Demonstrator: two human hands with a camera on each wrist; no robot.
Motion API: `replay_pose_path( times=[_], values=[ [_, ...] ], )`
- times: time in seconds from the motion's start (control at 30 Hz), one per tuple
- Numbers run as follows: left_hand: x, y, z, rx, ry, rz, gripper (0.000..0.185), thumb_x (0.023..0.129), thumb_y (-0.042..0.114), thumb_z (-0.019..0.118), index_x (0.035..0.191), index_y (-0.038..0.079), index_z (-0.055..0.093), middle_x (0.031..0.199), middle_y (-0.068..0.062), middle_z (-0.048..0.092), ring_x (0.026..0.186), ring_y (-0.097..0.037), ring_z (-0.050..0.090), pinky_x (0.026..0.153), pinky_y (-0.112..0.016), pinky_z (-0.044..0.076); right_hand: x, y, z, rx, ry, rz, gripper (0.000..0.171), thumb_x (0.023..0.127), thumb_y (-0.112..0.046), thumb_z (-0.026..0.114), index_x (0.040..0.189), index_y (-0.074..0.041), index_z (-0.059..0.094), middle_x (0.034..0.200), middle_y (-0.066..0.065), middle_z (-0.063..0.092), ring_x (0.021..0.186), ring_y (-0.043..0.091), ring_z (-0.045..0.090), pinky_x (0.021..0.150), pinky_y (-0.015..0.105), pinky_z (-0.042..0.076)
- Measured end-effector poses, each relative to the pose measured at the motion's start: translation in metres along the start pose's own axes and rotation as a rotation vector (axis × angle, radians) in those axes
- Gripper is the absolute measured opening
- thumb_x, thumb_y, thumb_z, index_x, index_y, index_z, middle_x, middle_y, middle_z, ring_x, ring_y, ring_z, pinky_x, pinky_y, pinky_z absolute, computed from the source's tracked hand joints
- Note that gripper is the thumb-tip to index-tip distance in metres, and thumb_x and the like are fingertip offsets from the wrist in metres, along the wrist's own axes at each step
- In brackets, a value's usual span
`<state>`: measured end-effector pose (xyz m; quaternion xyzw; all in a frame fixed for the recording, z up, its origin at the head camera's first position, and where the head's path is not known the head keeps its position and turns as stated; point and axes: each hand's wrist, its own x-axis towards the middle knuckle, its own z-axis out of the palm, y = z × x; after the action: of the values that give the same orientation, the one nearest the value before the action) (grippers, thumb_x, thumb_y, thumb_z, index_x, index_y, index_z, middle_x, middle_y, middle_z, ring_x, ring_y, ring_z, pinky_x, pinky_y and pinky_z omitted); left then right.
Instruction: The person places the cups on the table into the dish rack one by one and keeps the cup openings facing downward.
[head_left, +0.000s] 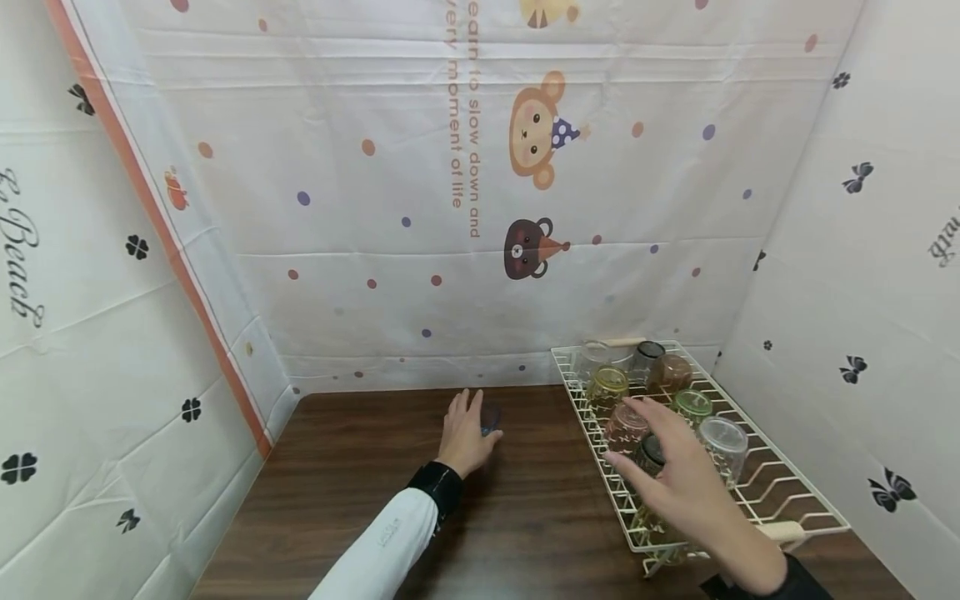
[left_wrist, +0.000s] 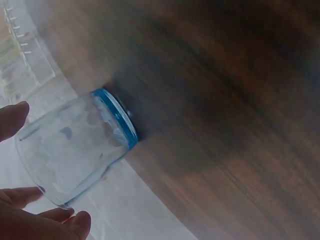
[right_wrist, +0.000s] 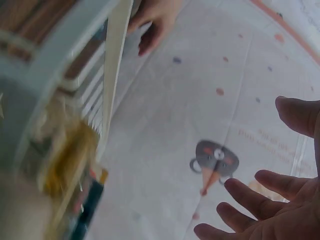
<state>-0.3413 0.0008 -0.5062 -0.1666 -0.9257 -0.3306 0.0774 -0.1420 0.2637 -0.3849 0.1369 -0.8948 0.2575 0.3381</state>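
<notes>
A clear drinking glass [left_wrist: 75,145] with a blue band at its table end stands on the brown tabletop, small and mostly hidden in the head view. Around its upper end is my left hand [head_left: 467,437], with fingers and thumb spread. Its fingertips [left_wrist: 60,215] are at the glass's edge; I cannot tell whether they press on it. My right hand [head_left: 686,471] hovers over the near part of a cream wire rack [head_left: 795,467], thumb and fingers spread, holding nothing. Below it are a pink glass [head_left: 626,427], a dark glass [head_left: 651,452] and a clear glass [head_left: 724,446].
Farther back on the rack stand a yellow glass [head_left: 607,385], a green glass [head_left: 692,404], an amber glass [head_left: 670,372] and a dark grey glass [head_left: 648,357]. The rack has a wooden handle [head_left: 780,531]. Printed cloth [head_left: 360,208] encloses the brown table [head_left: 360,475] behind and at both sides.
</notes>
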Motion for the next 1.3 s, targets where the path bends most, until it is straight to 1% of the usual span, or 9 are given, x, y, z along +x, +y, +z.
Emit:
replay_pose_path(
  times=[0.07,0.2,0.33,0.43,0.53,0.63,0.83,1.03,1.3],
  values=[
    [0.004,-0.001,-0.001,0.013,-0.002,0.013,0.081,0.097,0.029,0.081,0.164,0.009,0.041,0.171,-0.027,0.033,0.161,-0.047,0.028,0.127,-0.067,0.03,-0.003,-0.004,0.006,0.008,-0.011,-0.006,0.075,0.08,-0.021,0.093,0.145,-0.006,0.06,0.144,0.024,0.064,0.136,0.048,0.055,0.106,0.072,0.043],
    [0.01,-0.003,-0.001,0.056,-0.019,0.038,0.077,0.097,0.031,0.08,0.163,0.014,0.045,0.17,-0.026,0.036,0.161,-0.047,0.03,0.127,-0.069,0.03,-0.007,-0.013,0.012,0.051,-0.081,0.047,0.073,0.084,-0.028,0.091,0.147,-0.01,0.059,0.15,0.025,0.06,0.143,0.052,0.049,0.109,0.078,0.039],
    [0.013,-0.005,-0.001,0.089,-0.049,0.07,0.071,0.097,0.031,0.08,0.159,0.013,0.051,0.163,-0.025,0.047,0.154,-0.046,0.042,0.125,-0.064,0.036,-0.009,-0.021,0.016,0.105,-0.167,0.116,0.071,0.089,-0.034,0.088,0.15,-0.013,0.058,0.155,0.024,0.056,0.144,0.052,0.05,0.11,0.078,0.04],
    [0.014,-0.007,-0.002,0.092,-0.068,0.091,0.065,0.097,0.03,0.08,0.155,0.012,0.056,0.155,-0.023,0.054,0.144,-0.044,0.051,0.121,-0.059,0.042,-0.01,-0.025,0.022,0.128,-0.2,0.119,0.07,0.089,-0.036,0.087,0.15,-0.015,0.058,0.154,0.022,0.057,0.143,0.048,0.054,0.11,0.074,0.044],
    [0.014,-0.007,-0.004,0.114,-0.083,0.096,0.063,0.097,0.031,0.08,0.153,0.013,0.058,0.151,-0.022,0.055,0.139,-0.042,0.054,0.118,-0.056,0.045,-0.012,-0.028,0.028,0.14,-0.206,0.108,0.068,0.089,-0.036,0.087,0.149,-0.019,0.059,0.152,0.018,0.06,0.14,0.044,0.058,0.109,0.07,0.048],
    [0.012,-0.007,-0.006,0.145,-0.087,0.107,0.063,0.097,0.032,0.081,0.154,0.015,0.059,0.149,-0.022,0.056,0.136,-0.041,0.055,0.116,-0.054,0.047,-0.016,-0.031,0.034,0.157,-0.205,0.107,0.066,0.088,-0.037,0.088,0.147,-0.022,0.061,0.149,0.014,0.063,0.139,0.041,0.06,0.107,0.068,0.049],
    [0.009,-0.009,-0.003,0.175,-0.065,0.129,0.064,0.095,0.034,0.082,0.152,0.016,0.06,0.147,-0.022,0.057,0.132,-0.041,0.057,0.112,-0.054,0.05,-0.024,-0.033,0.043,0.173,-0.219,0.132,0.064,0.087,-0.039,0.089,0.144,-0.025,0.063,0.146,0.008,0.067,0.139,0.039,0.06,0.107,0.066,0.05],
    [0.008,-0.013,-0.001,0.173,-0.053,0.125,0.065,0.095,0.035,0.082,0.153,0.017,0.059,0.149,-0.022,0.056,0.134,-0.041,0.057,0.113,-0.053,0.051,-0.022,-0.034,0.047,0.177,-0.216,0.123,0.066,0.088,-0.039,0.088,0.146,-0.023,0.062,0.148,0.012,0.064,0.137,0.04,0.062,0.106,0.067,0.051],
    [0.008,-0.013,-0.003,0.122,-0.088,0.114,0.067,0.096,0.034,0.081,0.156,0.016,0.056,0.154,-0.022,0.054,0.141,-0.042,0.054,0.115,-0.054,0.05,-0.017,-0.033,0.053,0.186,-0.232,0.129,0.067,0.089,-0.04,0.087,0.147,-0.019,0.061,0.15,0.017,0.062,0.139,0.045,0.059,0.107,0.07,0.049]
  ],
)
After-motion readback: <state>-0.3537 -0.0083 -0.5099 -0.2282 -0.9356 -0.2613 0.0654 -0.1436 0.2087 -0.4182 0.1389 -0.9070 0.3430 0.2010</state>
